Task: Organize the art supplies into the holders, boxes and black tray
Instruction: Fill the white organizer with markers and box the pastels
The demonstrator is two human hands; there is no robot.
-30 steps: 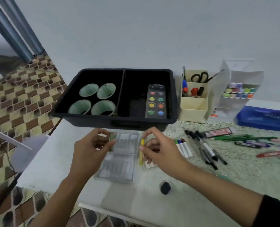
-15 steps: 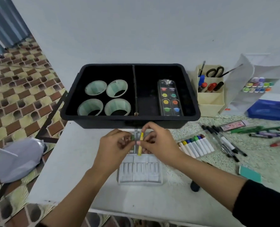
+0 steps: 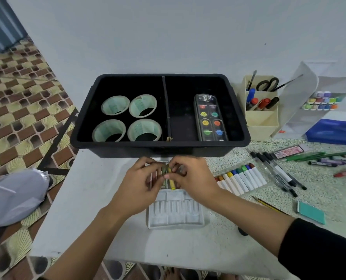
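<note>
Black tray [image 3: 127, 151] on pale table [image 3: 83, 219] by white wall [image 3: 168, 37]; left hand [image 3: 139, 183] grips clear case [image 3: 175, 216], right hand [image 3: 194, 178] pinches yellow crayon [image 3: 172, 183].

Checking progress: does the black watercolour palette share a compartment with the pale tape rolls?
No: the black watercolour palette lies right of the black tray's divider, the pale tape rolls left.

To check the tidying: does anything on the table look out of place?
Yes. Right of the black tray, black pens and green markers lie loose at mixed angles on the table, outside the cream holder. A pencil lies alone beside the teal eraser.
</note>
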